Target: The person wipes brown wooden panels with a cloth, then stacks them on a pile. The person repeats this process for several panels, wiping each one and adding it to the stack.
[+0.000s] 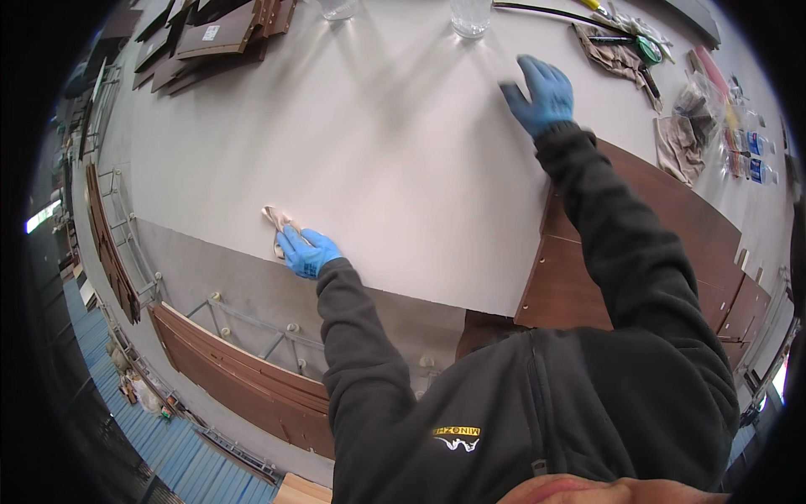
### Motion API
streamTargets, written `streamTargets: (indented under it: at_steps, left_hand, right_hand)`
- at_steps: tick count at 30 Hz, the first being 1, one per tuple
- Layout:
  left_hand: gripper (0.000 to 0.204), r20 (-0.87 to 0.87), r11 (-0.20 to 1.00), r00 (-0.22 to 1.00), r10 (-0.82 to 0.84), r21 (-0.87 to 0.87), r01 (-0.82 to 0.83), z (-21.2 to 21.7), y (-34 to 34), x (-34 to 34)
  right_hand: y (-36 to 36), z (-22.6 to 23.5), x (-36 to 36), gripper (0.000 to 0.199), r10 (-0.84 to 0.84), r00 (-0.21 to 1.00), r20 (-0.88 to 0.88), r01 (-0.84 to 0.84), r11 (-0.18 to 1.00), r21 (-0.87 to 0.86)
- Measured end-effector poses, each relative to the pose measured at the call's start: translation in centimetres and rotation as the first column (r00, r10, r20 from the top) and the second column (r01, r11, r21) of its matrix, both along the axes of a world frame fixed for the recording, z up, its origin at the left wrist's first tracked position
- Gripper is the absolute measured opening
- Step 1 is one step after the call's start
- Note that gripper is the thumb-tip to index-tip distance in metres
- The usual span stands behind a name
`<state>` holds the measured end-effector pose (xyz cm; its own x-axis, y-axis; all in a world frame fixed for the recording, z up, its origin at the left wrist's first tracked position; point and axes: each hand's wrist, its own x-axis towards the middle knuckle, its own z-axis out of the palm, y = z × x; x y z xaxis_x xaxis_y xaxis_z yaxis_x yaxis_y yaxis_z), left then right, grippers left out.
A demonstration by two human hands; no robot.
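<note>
We note the left hand (pixel 307 251), in a blue glove, curled around a small beige cloth (pixel 276 223) and pressing it onto the large white panel (pixel 378 151) close to the panel's near edge. The cloth sticks out past the fingertips, bunched, touching the panel surface. The grip looks closed on the cloth, though the fisheye bend makes the finger positions hard to read exactly.

The right hand (pixel 541 92), also blue-gloved, lies well apart from the left, farther up the same panel near its right edge. Its fingers are spread and flat on the surface; it holds nothing.

Count, hands: two, both gloved, both on the white panel. Count, cloths in hand: one.

Under the panel's right side we see dark brown boards (pixel 663 218) lying flat, with the right forearm crossing above them. Two clear glass tumblers (pixel 470 15) stand at the far edge of the panel. Two more crumpled rags (pixel 680 147) lie to the right beyond the brown boards, one near a scatter of hand tools (pixel 625 29) at the top right. A stack of dark brown boards (pixel 222 34) sits at the top left. Below the work surface, to the left, a metal frame (pixel 252 328) and further brown panels (pixel 243 378) stand on edge.
</note>
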<state>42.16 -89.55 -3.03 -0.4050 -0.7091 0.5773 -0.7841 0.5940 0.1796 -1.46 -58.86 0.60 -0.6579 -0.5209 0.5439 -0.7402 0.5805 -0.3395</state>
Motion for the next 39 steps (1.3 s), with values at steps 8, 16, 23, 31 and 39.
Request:
streamTargets:
  at_steps: [8,16,23,31,39]
  left_hand:
    - [0.033,-0.005,0.986,0.989,0.151,0.070,-0.150,1.8,1.4,-2.8]
    - [0.034,0.023,0.989,0.990,0.139,-0.042,-0.138,0.9,1.2,-2.8]
    - [0.035,0.011,0.990,0.990,0.142,0.012,-0.142,1.1,1.4,-2.9]
    - [0.036,0.024,0.984,0.985,0.172,0.030,-0.173,0.6,1.7,-2.6]
    - [0.030,-0.253,0.992,0.960,-0.119,-0.075,0.103,3.7,2.9,-9.6]
  right_hand:
    - [-12.0,0.8,-7.4,0.061,-0.348,0.877,0.331,0.243,0.916,0.318]
    - [-18.9,0.9,-12.1,0.046,-0.394,0.850,0.349,0.251,0.886,0.390]
    - [-13.3,-0.7,-9.9,0.037,-0.169,0.975,0.147,0.153,0.982,0.109]
    - [2.2,-2.9,-19.6,0.046,-0.317,0.946,-0.064,0.305,0.810,0.500]
    - [6.0,-0.3,-12.5,0.055,-0.195,0.973,-0.122,0.227,0.904,0.363]
